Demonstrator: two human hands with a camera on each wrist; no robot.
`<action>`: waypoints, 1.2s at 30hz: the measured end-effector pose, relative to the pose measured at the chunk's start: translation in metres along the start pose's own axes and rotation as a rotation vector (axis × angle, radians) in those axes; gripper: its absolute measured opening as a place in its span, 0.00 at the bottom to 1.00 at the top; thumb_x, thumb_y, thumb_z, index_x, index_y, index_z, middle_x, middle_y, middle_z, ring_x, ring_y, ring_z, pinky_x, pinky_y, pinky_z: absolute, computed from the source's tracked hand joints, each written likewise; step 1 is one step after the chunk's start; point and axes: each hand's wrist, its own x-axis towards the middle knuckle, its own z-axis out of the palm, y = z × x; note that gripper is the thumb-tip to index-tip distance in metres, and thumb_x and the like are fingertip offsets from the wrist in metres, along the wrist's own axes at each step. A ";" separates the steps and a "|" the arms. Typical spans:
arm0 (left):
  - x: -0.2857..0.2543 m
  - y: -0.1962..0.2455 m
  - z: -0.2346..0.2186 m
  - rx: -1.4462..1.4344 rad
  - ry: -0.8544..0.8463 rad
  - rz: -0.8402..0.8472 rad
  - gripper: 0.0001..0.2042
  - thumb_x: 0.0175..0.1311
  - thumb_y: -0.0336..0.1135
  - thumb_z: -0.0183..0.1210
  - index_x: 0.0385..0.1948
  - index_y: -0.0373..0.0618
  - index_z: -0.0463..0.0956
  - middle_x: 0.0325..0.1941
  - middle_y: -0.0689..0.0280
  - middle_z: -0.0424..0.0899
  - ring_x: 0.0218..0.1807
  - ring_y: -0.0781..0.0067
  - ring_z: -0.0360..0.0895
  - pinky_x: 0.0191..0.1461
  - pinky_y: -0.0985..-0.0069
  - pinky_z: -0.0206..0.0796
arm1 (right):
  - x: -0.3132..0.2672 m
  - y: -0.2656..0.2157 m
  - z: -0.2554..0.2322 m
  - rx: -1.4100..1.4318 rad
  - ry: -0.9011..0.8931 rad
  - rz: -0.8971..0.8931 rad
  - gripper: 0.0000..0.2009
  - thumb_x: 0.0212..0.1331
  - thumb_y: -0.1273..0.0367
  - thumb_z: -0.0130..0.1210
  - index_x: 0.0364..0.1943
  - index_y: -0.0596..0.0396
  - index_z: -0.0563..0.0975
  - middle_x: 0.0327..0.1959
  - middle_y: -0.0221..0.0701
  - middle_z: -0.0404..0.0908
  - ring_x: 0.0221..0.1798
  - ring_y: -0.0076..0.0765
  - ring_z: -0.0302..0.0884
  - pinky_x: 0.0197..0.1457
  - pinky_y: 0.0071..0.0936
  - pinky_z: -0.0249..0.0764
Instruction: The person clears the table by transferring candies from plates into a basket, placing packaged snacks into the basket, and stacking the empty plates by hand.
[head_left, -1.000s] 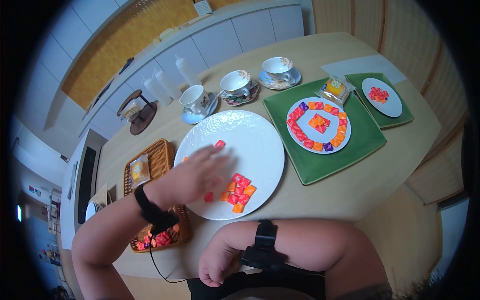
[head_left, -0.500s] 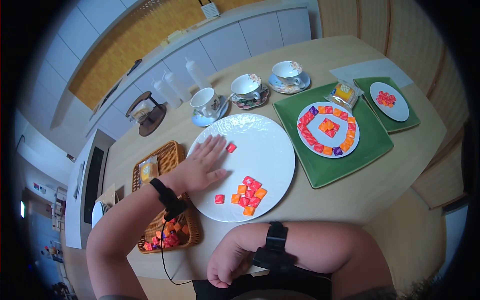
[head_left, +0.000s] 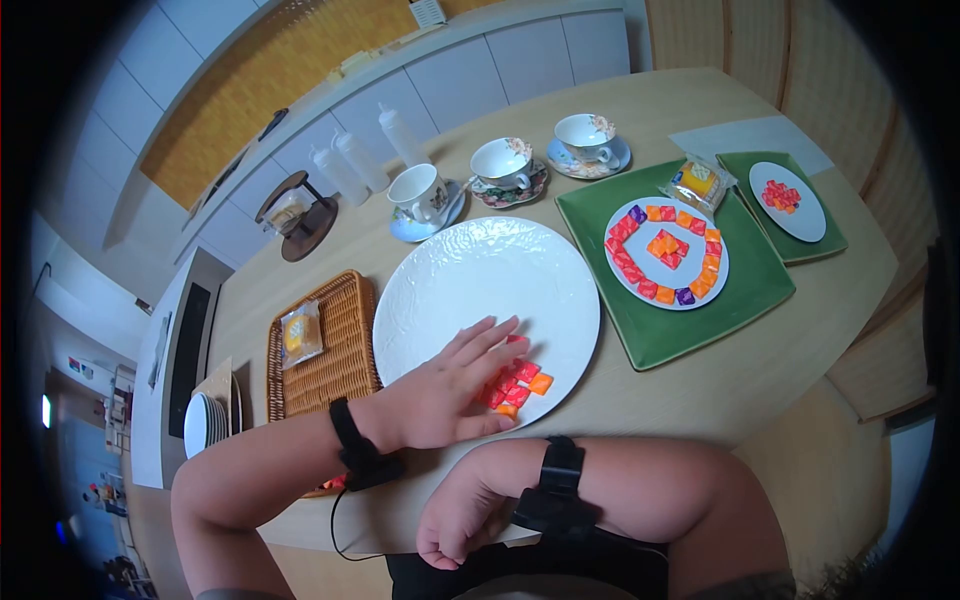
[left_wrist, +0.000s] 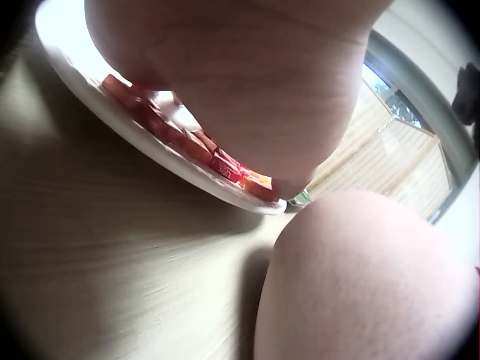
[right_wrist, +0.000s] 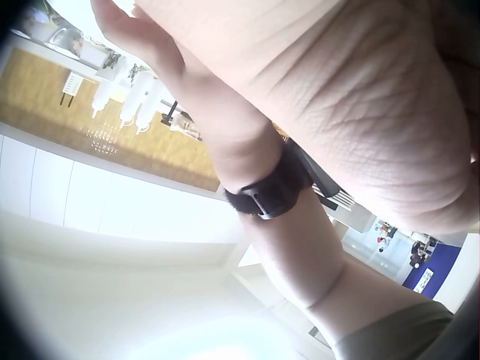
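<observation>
In the head view my left hand (head_left: 445, 395) lies over the lower part of the large white plate (head_left: 470, 270), fingers spread, touching or just above red and orange wrapped sweets (head_left: 540, 384). Its palm covers some of them; contact cannot be told. The left wrist view has this hand (left_wrist: 240, 82) close above a row of sweets (left_wrist: 195, 148) by the plate's rim (left_wrist: 150, 142). My right hand (head_left: 460, 515) rests loosely curled at the table's near edge, holding nothing visible. Its palm (right_wrist: 367, 112) fills much of the right wrist view.
A wicker basket (head_left: 345, 350) with a packaged cake stands left of the plate, partly behind my left forearm. Cups (head_left: 502, 162) on saucers and squeeze bottles (head_left: 402, 137) stand behind. Right are green trays (head_left: 640, 330) with smaller plates of sweets.
My left hand has moved from the plate's upper left to the sweets at its lower right. The separate red sweets no longer show where they lay. My right hand stays at the table edge.
</observation>
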 end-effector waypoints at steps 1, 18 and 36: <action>0.003 0.004 0.000 0.098 -0.003 0.040 0.41 0.70 0.57 0.63 0.81 0.53 0.57 0.88 0.50 0.51 0.85 0.30 0.47 0.86 0.41 0.43 | 0.000 0.000 0.001 -0.008 0.010 -0.002 0.05 0.63 0.70 0.55 0.41 0.47 0.79 0.19 0.16 0.65 0.16 0.20 0.57 0.21 0.24 0.52; 0.010 0.008 0.014 0.201 0.133 0.267 0.23 0.71 0.42 0.62 0.66 0.47 0.75 0.76 0.53 0.70 0.78 0.36 0.62 0.80 0.45 0.58 | 0.004 0.000 -0.001 -0.073 0.019 0.007 0.07 0.64 0.69 0.56 0.44 0.47 0.79 0.20 0.17 0.65 0.17 0.20 0.58 0.21 0.24 0.54; 0.015 0.003 0.019 0.172 0.168 0.181 0.11 0.70 0.41 0.63 0.47 0.49 0.76 0.52 0.59 0.74 0.57 0.47 0.66 0.70 0.55 0.59 | 0.003 -0.004 0.001 -0.094 0.037 0.037 0.06 0.63 0.69 0.54 0.42 0.45 0.78 0.22 0.17 0.65 0.17 0.21 0.58 0.21 0.24 0.55</action>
